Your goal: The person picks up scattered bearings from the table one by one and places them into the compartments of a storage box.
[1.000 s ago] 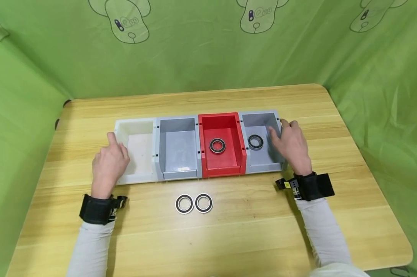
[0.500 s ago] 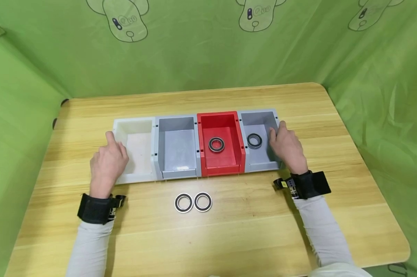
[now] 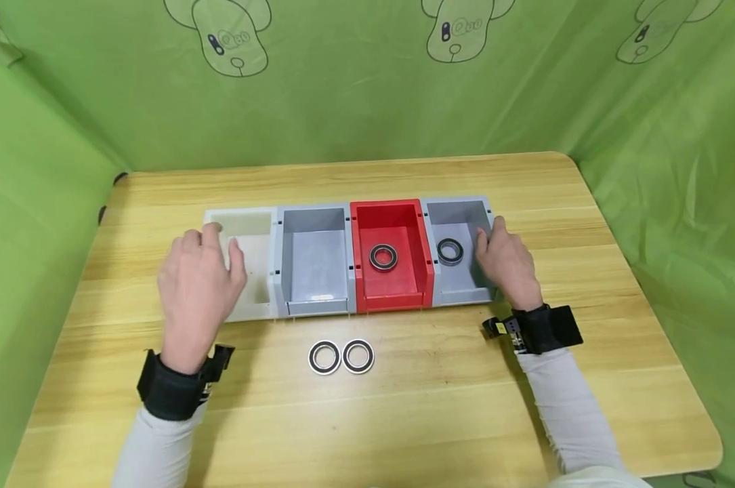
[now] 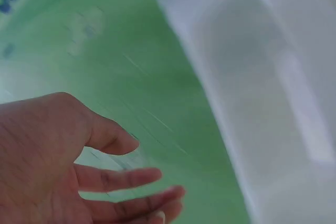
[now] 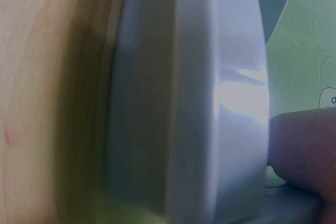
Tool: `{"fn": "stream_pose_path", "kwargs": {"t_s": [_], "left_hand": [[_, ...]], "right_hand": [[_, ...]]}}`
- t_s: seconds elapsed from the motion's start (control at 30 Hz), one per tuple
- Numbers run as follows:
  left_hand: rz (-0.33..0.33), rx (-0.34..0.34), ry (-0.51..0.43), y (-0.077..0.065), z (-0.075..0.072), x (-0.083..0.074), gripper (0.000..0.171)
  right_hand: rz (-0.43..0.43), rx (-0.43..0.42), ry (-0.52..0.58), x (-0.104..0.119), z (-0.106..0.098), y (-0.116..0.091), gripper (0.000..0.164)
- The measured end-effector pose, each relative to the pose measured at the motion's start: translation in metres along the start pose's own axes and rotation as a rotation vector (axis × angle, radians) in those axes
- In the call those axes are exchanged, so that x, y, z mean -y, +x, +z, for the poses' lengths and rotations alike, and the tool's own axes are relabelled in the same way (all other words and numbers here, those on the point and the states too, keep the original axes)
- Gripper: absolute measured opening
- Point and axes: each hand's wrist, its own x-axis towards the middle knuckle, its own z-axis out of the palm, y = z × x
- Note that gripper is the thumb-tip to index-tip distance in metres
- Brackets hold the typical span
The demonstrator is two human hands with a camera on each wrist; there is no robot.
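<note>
My left hand [image 3: 196,288] hovers over the left side of the white bin [image 3: 257,310], its fingers loosely bent and nothing in them. In the left wrist view the thumb and fingers [image 4: 107,135] are spread apart, beside the blurred white bin [image 4: 236,98]. On the right, my right hand [image 3: 510,268] grips the right wall of the end grey bin [image 3: 455,296], thumb inside and fingers over the outer side. A black-sealed ball bearing [image 3: 450,242] lies in that bin. Another bearing [image 3: 383,268] sits in the red bin [image 3: 394,303].
Another grey bin [image 3: 315,271] stands between the white and red ones, all in one joined row. Two bearings, left [image 3: 314,357] and right [image 3: 369,357], lie side by side on the wooden table [image 3: 404,420] in front. Green cloth [image 3: 343,88] hangs around the table.
My left hand has let go of the white bin's left wall, lifted and moved a little right, fingers spreading. My right hand has closed in on the end grey bin's wall.
</note>
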Motion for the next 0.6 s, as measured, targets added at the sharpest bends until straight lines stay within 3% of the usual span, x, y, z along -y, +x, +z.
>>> {"fn": "stream_pose_path", "kwargs": {"t_s": [0.1,0.17,0.37,0.47,0.6], "left_hand": [[0.096,0.059,-0.089,-0.006,-0.009,-0.027,0.031],[0.164,0.135,-0.149,-0.014,-0.011,-0.047,0.027],[0.443,0.377,-0.207,-0.050,-0.002,-0.101,0.019],[0.533,0.501,-0.196,-0.066,0.009,-0.116,0.028],[0.580,0.625,-0.136,-0.080,0.020,-0.125,0.039]], "right_hand": [[-0.002,-0.003,0.005,0.000,0.000,-0.001,0.039],[0.004,0.005,0.014,0.000,0.000,-0.001,0.039],[0.024,0.036,0.048,-0.001,-0.001,0.001,0.040],[0.027,0.041,0.048,-0.002,-0.001,0.001,0.041],[0.029,0.047,0.037,-0.002,-0.001,0.000,0.041]]}}
